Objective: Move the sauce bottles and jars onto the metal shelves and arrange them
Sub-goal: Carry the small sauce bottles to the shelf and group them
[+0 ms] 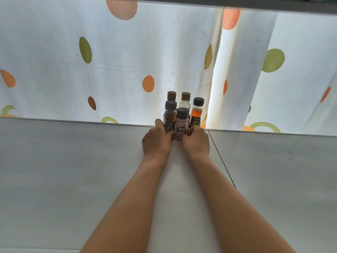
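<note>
**Hands bracket a bottle cluster on the shelf**

While both forearms reach forward, the left hand (156,138) curls round the dark-capped brown sauce bottle (170,117), and the right hand (197,140) curls its fingers against the grey-capped pepper shaker (181,123) between the hands. Beyond them on the grey metal shelf (73,161) stand an amber oil bottle (197,113) and two cork-topped bottles (185,100), before a spotted white curtain (109,70).

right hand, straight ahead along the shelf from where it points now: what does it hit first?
Probably the amber-filled bottle with the black cap, standing just beyond the right hand. Its fingers already hold the grey-capped jar with the black label toward the left hand. Behind is the dotted white curtain; depth unclear.
</note>
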